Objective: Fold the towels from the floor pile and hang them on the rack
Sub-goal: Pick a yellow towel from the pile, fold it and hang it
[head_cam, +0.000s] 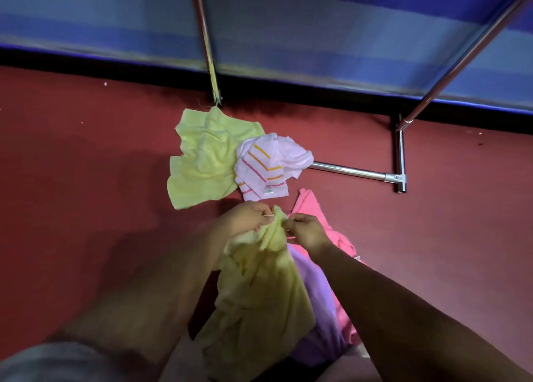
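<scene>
Both hands pinch one yellow towel's top edge, finding corners to fold

From the left: a second yellow towel [202,156] and a striped towel [266,168] lie on the far floor. The left hand [248,217] and right hand [307,231] each grasp the held yellow towel [259,289], which hangs near, over pink [314,208] and purple [311,277] towels. The rack [357,173] stands right. With so bunched a hold, a corner may slip and spoil the fold.

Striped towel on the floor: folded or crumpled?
Crumpled. The striped towel lies bunched in loose heaps on the floor, overlapping a yellow towel, with no neat folds.
</scene>
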{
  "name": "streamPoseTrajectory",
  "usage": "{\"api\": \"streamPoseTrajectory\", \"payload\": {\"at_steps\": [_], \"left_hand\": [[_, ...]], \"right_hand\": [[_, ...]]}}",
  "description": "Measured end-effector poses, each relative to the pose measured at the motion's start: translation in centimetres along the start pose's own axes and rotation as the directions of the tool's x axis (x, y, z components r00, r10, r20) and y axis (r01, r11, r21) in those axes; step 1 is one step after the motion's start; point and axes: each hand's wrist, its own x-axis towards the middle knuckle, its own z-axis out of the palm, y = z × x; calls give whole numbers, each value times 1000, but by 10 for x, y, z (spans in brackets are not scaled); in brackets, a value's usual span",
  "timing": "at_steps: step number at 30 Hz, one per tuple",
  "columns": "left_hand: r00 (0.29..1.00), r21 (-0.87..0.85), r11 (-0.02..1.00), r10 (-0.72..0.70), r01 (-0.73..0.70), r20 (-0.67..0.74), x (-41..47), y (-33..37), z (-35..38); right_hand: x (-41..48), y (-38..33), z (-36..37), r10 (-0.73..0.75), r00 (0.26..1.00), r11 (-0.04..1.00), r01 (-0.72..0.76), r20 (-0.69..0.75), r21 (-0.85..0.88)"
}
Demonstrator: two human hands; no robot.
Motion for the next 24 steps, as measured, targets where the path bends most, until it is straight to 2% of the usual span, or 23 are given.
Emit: {"api": "streamPoseTrajectory", "payload": {"at_steps": [3,7,13,16,18,21,24], "left_hand": [[995,-30,997,65,-68,-77,-19,41,-22],[954,-41,983,162,-178,-251,-70,104,-49],[816,-38,897,381,-440,-435,-183,196,-71],[748,-130,820,428,-558,-507,-230,225,-72],[723,-140,795,444,-591,-529,-254,234,-68],[686,-92,786,468,-611,-558,-270,227,-57],[672,-63,787,479,-614,-565,-270,214,-51]], "right_hand": [[-23,-49,-7,-57,998,998,57,21,20],[-76,-116,-19,-268,962,963,265,-55,-47],[-184,-204,-25,-540,829,842,532,-149,-94],[-234,-223,-24,-664,741,747,652,-102,-131],[-259,-225,-23,-703,709,711,699,-49,-79],[-272,-215,-23,-701,709,713,700,77,37],[-271,-208,-22,-667,729,735,678,151,-24]]}}
